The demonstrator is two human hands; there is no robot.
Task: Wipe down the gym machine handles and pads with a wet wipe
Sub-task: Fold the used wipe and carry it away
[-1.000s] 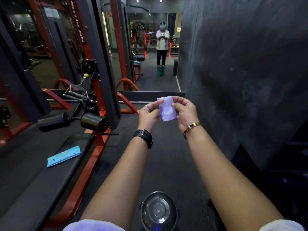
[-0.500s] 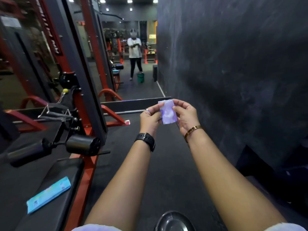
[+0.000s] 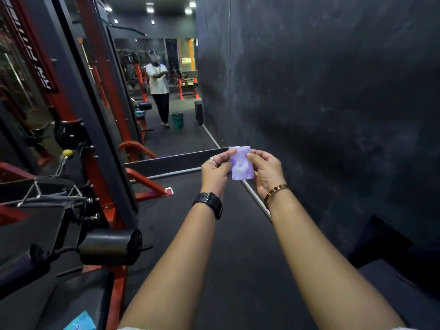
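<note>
A small folded white wet wipe (image 3: pixel 242 164) is held up in front of me at arm's length. My left hand (image 3: pixel 215 171) pinches its left edge and my right hand (image 3: pixel 265 171) pinches its right edge. The red and black gym machine (image 3: pixel 95 144) stands to my left, with a metal V-shaped cable handle (image 3: pixel 51 197) and a black roller pad (image 3: pixel 110 246) on its front. The black bench pad (image 3: pixel 78 298) lies at the lower left with the blue wipe packet (image 3: pixel 81 322) on it, partly cut off by the frame edge.
A dark wall (image 3: pixel 321 103) runs close along my right. A mirror (image 3: pixel 164 96) ahead reflects a person standing beside a green bucket (image 3: pixel 177 120). Dark rubber floor (image 3: pixel 226 270) stretches between the machine and the wall.
The view has tilted up and swung right, so the machine and bench slid down and left. Both hands keep holding the wipe; it looks slightly more spread.
</note>
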